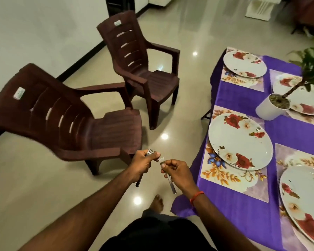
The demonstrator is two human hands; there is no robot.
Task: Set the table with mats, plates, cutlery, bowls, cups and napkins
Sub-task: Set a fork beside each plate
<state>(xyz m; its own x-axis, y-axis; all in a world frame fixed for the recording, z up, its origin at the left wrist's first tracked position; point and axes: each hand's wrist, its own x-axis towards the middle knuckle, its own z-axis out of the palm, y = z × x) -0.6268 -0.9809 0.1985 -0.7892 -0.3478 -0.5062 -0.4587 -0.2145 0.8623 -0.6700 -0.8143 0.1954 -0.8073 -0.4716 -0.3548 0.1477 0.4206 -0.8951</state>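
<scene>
Beside the table's near left corner, over the glossy floor (43,187): stands barefoot, one foot (157,203) on the tiles, both hands held close together and clear of the purple tablecloth (243,96). Grips with the left hand (143,164) a bundle of cutlery (150,152), fingers curled round the stems, rounded ends sticking up above the fist, handles poking out below. Pinches with the right hand (179,172) a single piece of cutlery (171,184) between thumb and fingertips, handle hanging down toward the body, upper end almost meeting the left thumb; too blurred to tell fork from spoon. Wears a red thread (197,195) on the right wrist.

To the right, on the cloth: sets out four floral mats, each under a white plate with red roses. Nearest the hands, near left mat (223,172) with near left plate (240,142) resting on it. Farther along the same edge, far left mat (241,80) with far left plate (245,64). Across the table, far right plate (297,98) partly behind a white plant pot (269,110), and near right plate (304,200) cut off by the lower right edge.

To the left, on the floor: two brown plastic chairs, near chair (65,116) and far chair (140,57), both well apart from the table.
</scene>
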